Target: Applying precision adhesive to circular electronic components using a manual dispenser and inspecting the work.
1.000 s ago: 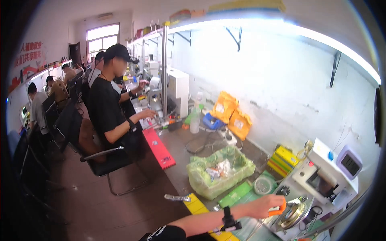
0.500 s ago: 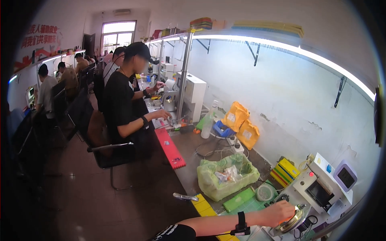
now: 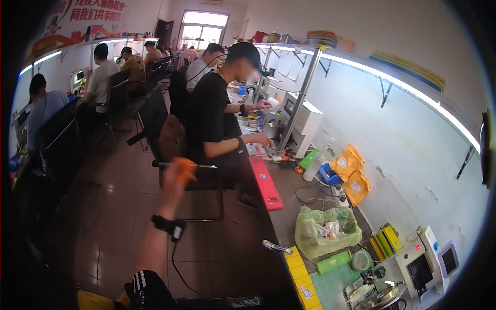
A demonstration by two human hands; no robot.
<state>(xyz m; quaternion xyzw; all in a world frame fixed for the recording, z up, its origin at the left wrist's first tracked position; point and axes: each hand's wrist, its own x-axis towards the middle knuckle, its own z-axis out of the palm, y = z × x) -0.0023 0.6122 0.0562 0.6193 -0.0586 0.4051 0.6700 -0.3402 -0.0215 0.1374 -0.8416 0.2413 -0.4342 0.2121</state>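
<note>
My left hand (image 3: pixel 174 187) is raised over the floor at the left of the bench, blurred by motion. Its fingers, with orange coverings on the tips, are closed round a slim tool (image 3: pixel 206 166). One end of that tool is dark and the other is shiny metal; its exact kind is too blurred to tell. A black strap device (image 3: pixel 169 227) with a cable sits on my wrist. My right hand is out of view. At the lower right of the bench stands a white machine (image 3: pixel 408 274) with a dark screen and a round metal disc (image 3: pixel 388 298).
On the bench are a green-lined bin (image 3: pixel 326 248), a green mat (image 3: pixel 338 283), yellow strips (image 3: pixel 304 279), a red board (image 3: pixel 266 183) and orange packets (image 3: pixel 356 187). Close ahead, a person in black (image 3: pixel 209 111) works beside a chair (image 3: pixel 155 129). Others sit at the left benches.
My left hand has left the disc on the machine and swung left, away from the bench. The slim tool now shows in it. The view has turned left.
</note>
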